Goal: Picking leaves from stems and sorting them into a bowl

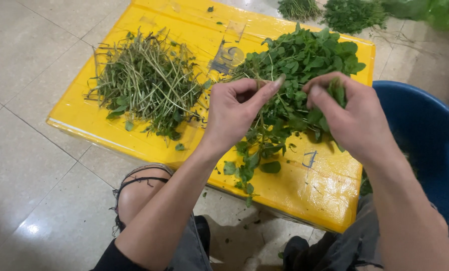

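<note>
Above the near right part of the flat yellow plastic board (149,20): left hand (232,113), palm turned inward, thumb and forefinger pinched shut on a leafy green herb sprig (254,150) that hangs down toward the board's near edge. Right hand (355,118), knuckles up, fingers closed around green leaves. Behind both hands, toward the far right corner: heap of leafy green herbs (309,55). Left side of board: pile of stripped green stems (146,83). Right of board: round blue plastic basin (425,135), contents unclear.
</note>
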